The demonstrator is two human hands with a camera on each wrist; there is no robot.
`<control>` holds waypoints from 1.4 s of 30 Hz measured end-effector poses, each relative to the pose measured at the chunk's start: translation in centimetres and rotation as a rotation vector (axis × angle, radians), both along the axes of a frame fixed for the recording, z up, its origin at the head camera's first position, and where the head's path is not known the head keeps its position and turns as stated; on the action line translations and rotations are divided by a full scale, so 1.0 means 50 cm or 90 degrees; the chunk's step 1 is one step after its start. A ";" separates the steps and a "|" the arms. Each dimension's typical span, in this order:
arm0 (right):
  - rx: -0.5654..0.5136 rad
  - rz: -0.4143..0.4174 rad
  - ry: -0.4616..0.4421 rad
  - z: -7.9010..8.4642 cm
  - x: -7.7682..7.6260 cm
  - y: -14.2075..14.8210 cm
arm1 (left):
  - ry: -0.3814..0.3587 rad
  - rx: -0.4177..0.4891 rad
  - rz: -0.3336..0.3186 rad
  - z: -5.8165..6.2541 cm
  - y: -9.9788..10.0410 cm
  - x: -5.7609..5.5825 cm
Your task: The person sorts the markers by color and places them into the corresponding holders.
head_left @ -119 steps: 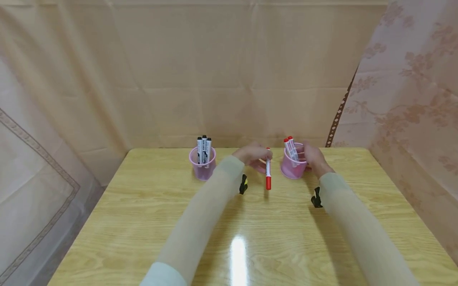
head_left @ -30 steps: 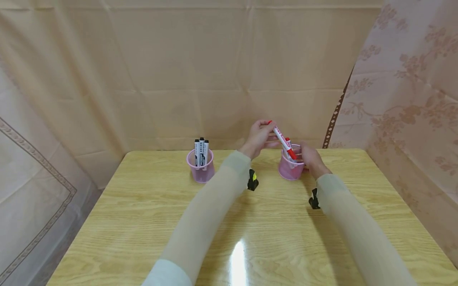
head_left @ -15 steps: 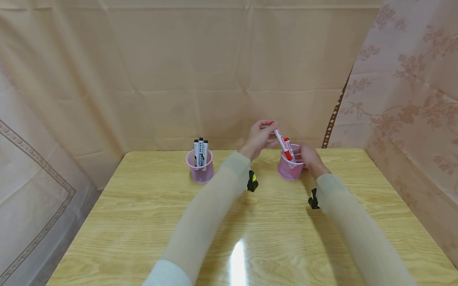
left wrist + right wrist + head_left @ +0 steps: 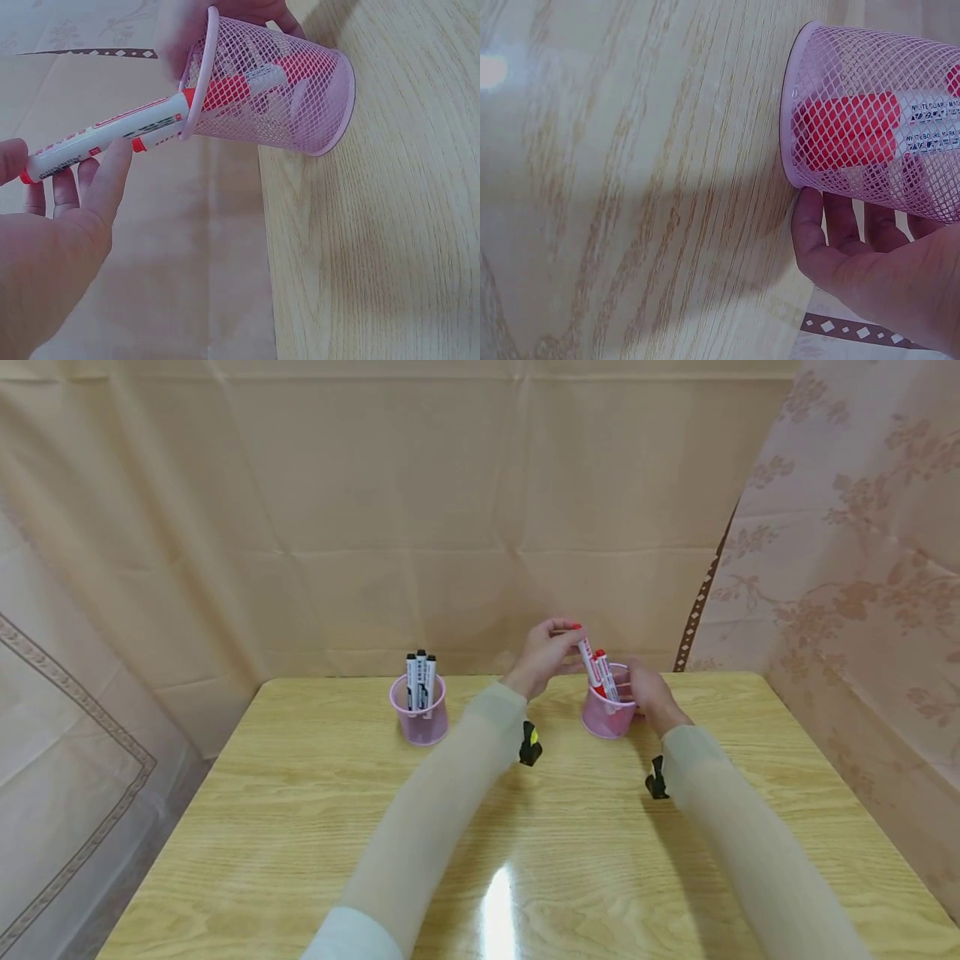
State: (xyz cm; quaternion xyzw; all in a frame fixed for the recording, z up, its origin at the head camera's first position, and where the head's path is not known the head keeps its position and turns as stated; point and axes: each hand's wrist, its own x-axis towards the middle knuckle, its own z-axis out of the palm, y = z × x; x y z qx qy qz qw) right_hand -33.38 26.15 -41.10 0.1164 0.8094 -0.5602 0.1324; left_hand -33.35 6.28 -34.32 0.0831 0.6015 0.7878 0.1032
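Note:
In the head view, my left hand (image 4: 546, 652) pinches a white whiteboard marker with red ends (image 4: 588, 653) by its upper end. The marker leans, its red cap end inside the right pink mesh pen cup (image 4: 607, 723). Two other red markers (image 4: 607, 673) stand in that cup. Through the mesh in the right wrist view, red marker ends (image 4: 847, 131) show low in the cup. My right hand (image 4: 651, 695) holds the cup from its right side. The right wrist view has the right hand's thumb beside the cup's base, with fingers partly behind the mesh.
A second pink mesh cup (image 4: 424, 728) stands to the left on the wooden table (image 4: 300, 827), holding three black-capped markers (image 4: 422, 681). Beige cloth (image 4: 375, 527) hangs behind the table's back edge. A black wrist device (image 4: 530, 745) sits below each sleeve cuff.
My left hand has brought the red marker from between the cups to the right cup, turned it to a slant, and lowered its cap end inside. The right hand stays at the cup.

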 end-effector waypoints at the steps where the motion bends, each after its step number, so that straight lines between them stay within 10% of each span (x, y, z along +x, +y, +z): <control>1: -0.001 -0.001 0.000 -0.001 0.000 0.000 | 0.000 -0.003 0.000 -0.001 0.000 0.000; 42: -0.030 -0.014 0.012 -0.002 0.001 0.000 | 0.013 -0.020 0.070 -0.036 0.062 0.008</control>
